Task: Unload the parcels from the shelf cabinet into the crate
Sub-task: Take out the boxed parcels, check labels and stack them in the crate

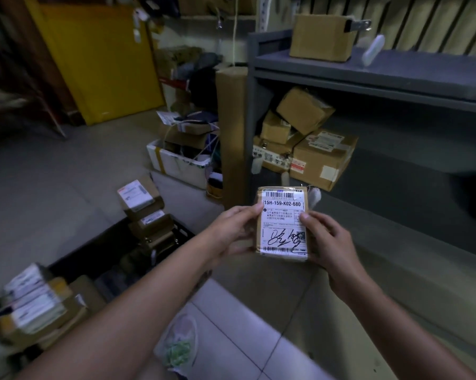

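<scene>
Both hands grip one small brown parcel (pixel 283 223) in the air just in front of the shelf cabinet (pixel 368 78). The left hand (pixel 231 231) curls round its left edge with the thumb on the white label. The right hand (pixel 324 237) wraps the right edge with its thumb on the label too. The parcel faces label up toward the camera, and its long axis runs from near to far. The black crate (pixel 186 232) sits on the floor to the left of the hands and lower down, so the parcel has to travel leftward and down. The left hand is the nearer one to it, and I judge it the natural one to carry the parcel across. Several boxes (pixel 146 212) already stand piled at the crate's far end, and the open dark space lies nearer. More brown cartons (pixel 308 141) lie heaped on the cabinet's middle shelf, and one box (pixel 322 37) sits on the top shelf, so the unloading looks far from finished. The left forearm crosses over the crate's near right corner and hides it. A blurred stack of labelled packages (pixel 36 300) sits at the near left; whether it rests inside the crate or beside it cannot be told. The lower right of the cabinet is too dark to read.
</scene>
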{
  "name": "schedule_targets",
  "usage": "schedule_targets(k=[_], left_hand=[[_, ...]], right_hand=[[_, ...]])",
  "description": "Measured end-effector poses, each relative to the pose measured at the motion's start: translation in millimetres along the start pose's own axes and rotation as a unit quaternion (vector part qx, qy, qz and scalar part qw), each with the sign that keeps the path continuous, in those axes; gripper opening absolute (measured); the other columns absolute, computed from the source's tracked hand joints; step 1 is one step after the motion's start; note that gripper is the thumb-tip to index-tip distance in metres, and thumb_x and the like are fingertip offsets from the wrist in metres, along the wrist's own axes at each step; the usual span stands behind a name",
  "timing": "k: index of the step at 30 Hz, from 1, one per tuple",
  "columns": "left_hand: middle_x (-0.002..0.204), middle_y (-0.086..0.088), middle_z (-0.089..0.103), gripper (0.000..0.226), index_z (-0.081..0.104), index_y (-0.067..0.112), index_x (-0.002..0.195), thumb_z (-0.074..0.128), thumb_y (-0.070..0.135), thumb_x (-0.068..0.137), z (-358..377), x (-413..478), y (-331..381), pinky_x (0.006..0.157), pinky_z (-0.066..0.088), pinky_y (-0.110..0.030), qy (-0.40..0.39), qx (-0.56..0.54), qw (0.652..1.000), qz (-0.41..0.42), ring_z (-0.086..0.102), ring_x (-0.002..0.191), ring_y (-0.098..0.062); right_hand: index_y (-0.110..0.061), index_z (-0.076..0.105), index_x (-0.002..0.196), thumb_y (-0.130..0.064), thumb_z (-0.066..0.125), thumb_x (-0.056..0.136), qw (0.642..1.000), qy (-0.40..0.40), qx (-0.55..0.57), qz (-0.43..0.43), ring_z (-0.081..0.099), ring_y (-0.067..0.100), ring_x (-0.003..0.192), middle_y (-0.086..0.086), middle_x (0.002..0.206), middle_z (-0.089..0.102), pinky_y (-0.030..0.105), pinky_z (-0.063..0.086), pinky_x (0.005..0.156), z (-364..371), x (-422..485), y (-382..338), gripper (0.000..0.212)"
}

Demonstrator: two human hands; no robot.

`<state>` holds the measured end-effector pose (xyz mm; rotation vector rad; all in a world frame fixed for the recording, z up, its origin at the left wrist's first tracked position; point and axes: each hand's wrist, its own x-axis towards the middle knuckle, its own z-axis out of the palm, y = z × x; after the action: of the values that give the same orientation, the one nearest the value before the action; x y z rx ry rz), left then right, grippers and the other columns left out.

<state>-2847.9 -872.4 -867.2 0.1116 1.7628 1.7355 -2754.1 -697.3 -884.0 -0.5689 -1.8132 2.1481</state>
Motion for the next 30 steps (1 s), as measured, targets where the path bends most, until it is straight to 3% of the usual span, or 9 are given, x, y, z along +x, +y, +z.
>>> schedule_targets(k=[3, 9, 14, 18, 22, 30], left_hand=[[0.114, -0.005, 0.073, 0.041, 0.062, 0.017, 0.125, 0.065, 0.041, 0.091, -31.9, -10.8, 7.9, 0.091, 0.056, -0.043, 0.028, 0.005, 1.0, 0.009, 0.069, 0.106, -0.022], [0.103, -0.003, 0.076, 0.023, 0.066, 0.021, 0.112, 0.065, 0.033, 0.093, -102.6, -39.3, 0.7, 0.077, 0.057, -0.035, 0.088, -0.009, 0.996, 0.01, 0.071, 0.089, -0.015], [0.098, -0.001, 0.076, 0.02, 0.069, 0.021, 0.11, 0.063, 0.032, 0.094, -165.7, -64.1, -13.0, 0.064, 0.055, -0.026, 0.144, -0.026, 0.989, 0.005, 0.07, 0.076, -0.01], [0.108, -0.007, 0.075, 0.023, 0.069, 0.017, 0.11, 0.064, 0.032, 0.094, -217.9, -80.9, -24.5, 0.063, 0.057, -0.027, 0.206, -0.047, 0.977, 0.0, 0.07, 0.081, -0.014], [0.107, -0.008, 0.075, 0.036, 0.067, 0.012, 0.119, 0.066, 0.035, 0.091, -272.8, -96.3, -40.8, 0.082, 0.059, -0.039, 0.257, -0.068, 0.964, -0.002, 0.072, 0.094, -0.022], [0.102, -0.008, 0.076, 0.042, 0.066, 0.009, 0.117, 0.071, 0.039, 0.088, -376.4, -131.9, -86.7, 0.089, 0.057, -0.043, 0.345, -0.085, 0.935, -0.021, 0.073, 0.096, -0.027]], right_hand=[[-0.013, 0.067, 0.117, -0.026, 0.068, 0.093, 0.999, -0.034, 0.006, 0.003, 0.075, 0.018, 0.086, 0.003, 0.095, 0.078, 0.029, 0.06, 0.064, 34.7, 8.6, 0.6, 0.028], [-0.011, 0.069, 0.116, -0.027, 0.071, 0.09, 0.997, -0.078, -0.007, 0.013, 0.075, 0.021, 0.088, 0.007, 0.098, 0.077, 0.04, 0.061, 0.077, 111.1, 17.7, 19.8, 0.03], [-0.017, 0.068, 0.102, -0.023, 0.07, 0.091, 0.99, -0.134, -0.011, 0.032, 0.074, 0.011, 0.074, 0.001, 0.089, 0.076, 0.025, 0.058, 0.056, 180.4, 15.2, 35.5, 0.013], [-0.015, 0.069, 0.106, -0.025, 0.071, 0.091, 0.98, -0.188, -0.02, 0.056, 0.075, 0.012, 0.073, -0.002, 0.083, 0.077, 0.024, 0.055, 0.054, 239.3, 13.3, 49.0, 0.019], [-0.015, 0.069, 0.106, -0.026, 0.07, 0.092, 0.968, -0.237, -0.03, 0.082, 0.075, 0.013, 0.072, 0.0, 0.086, 0.077, 0.024, 0.056, 0.055, 298.7, 12.6, 65.9, 0.018], [-0.017, 0.067, 0.108, -0.029, 0.07, 0.092, 0.935, -0.328, -0.065, 0.117, 0.075, 0.014, 0.079, 0.003, 0.097, 0.076, 0.029, 0.06, 0.063, 412.0, 5.4, 117.7, 0.02]])
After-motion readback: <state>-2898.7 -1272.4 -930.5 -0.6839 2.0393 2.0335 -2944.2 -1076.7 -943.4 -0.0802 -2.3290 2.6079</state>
